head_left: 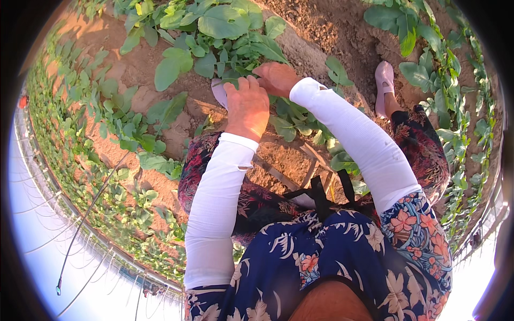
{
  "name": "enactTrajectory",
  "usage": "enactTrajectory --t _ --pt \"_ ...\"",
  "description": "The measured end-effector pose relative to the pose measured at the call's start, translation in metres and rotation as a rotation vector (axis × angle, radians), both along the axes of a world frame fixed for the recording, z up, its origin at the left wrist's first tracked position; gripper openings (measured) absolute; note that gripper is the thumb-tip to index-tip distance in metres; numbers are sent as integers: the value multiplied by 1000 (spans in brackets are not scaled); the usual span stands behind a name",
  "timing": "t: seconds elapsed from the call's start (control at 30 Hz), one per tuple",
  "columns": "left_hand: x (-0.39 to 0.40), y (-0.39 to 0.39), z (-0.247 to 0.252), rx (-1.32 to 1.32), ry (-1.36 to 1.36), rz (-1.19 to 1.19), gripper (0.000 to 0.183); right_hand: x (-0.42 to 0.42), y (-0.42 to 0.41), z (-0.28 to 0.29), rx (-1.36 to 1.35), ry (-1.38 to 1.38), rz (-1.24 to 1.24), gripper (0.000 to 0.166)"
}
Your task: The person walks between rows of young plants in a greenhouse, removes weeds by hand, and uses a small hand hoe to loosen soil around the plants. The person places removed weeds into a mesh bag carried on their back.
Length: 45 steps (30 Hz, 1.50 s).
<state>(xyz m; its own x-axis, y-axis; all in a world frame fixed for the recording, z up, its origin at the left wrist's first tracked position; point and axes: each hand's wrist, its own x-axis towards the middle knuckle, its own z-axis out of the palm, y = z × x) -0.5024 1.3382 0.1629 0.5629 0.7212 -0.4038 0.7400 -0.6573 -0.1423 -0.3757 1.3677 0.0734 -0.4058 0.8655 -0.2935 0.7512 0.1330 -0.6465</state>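
My left hand and my right hand are close together at the lower stems of a broad-leaved green plant. The left hand shows its back, with the fingers bent down among the leaves. From the right, my other hand reaches in, its fingers curled beside the left fingertips. Both sets of fingertips are hidden in the foliage, so a grip on a stem cannot be made out. Lower leaves spread below the right wrist. White sleeves cover both forearms.
My pale pink shoes stand on bare soil, one partly behind the left hand. Other plant rows run along both sides. Thin wooden strips and black straps lie between my legs. A thin dark cable slants at left.
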Motion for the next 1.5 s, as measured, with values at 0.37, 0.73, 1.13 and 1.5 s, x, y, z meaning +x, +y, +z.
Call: enactTrajectory --t 0.37,0.73,1.13,1.5 --pt "3 -1 2 -50 6 21 23 0 -4 8 -34 52 -162 29" --pt "0 8 5 18 -145 75 17 2 83 -8 -62 221 -487 45" --pt "-11 62 9 63 -368 -58 64 8 42 -10 -32 537 -365 23" --pt "2 63 10 210 -221 -105 55 9 28 -7 61 448 -273 20"
